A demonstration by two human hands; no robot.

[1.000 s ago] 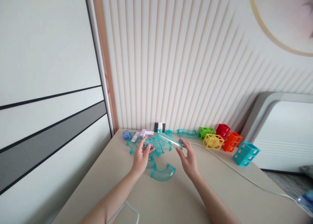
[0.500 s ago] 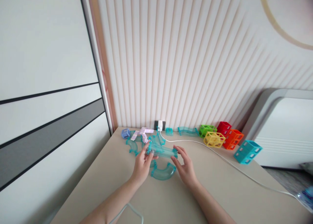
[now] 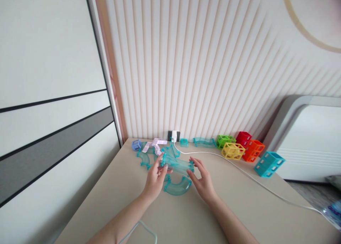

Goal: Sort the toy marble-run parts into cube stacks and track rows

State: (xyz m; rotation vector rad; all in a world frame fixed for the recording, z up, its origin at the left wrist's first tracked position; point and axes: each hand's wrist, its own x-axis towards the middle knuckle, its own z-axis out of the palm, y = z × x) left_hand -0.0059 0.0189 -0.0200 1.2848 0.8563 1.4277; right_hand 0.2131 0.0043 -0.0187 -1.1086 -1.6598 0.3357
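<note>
A translucent teal tube (image 3: pixel 178 164) is held up over the table between both hands, slightly tilted. My left hand (image 3: pixel 157 173) is closed around its left end, thumb in front and fingers partly hidden behind. At its right end, my right hand (image 3: pixel 201 174) pinches the rim between thumb and fingers. Just below the tube lies a curved teal track piece (image 3: pixel 178 188) on the table. Behind my left hand are more teal pieces (image 3: pixel 144 158), partly overlapping, and light purple flat pieces (image 3: pixel 156 143).
A blue-violet cube frame (image 3: pixel 136 145) sits at the back left. Green (image 3: pixel 225 141), yellow (image 3: pixel 233 150), red (image 3: pixel 243 139), orange (image 3: pixel 254 150) and teal block frames (image 3: pixel 269 164) stand at the right. A white cable (image 3: pixel 247 174) runs from a wall charger (image 3: pixel 174 136) across the table.
The tube has turned slightly, its right end a little lower now. Both hands stay on it and have barely moved.
</note>
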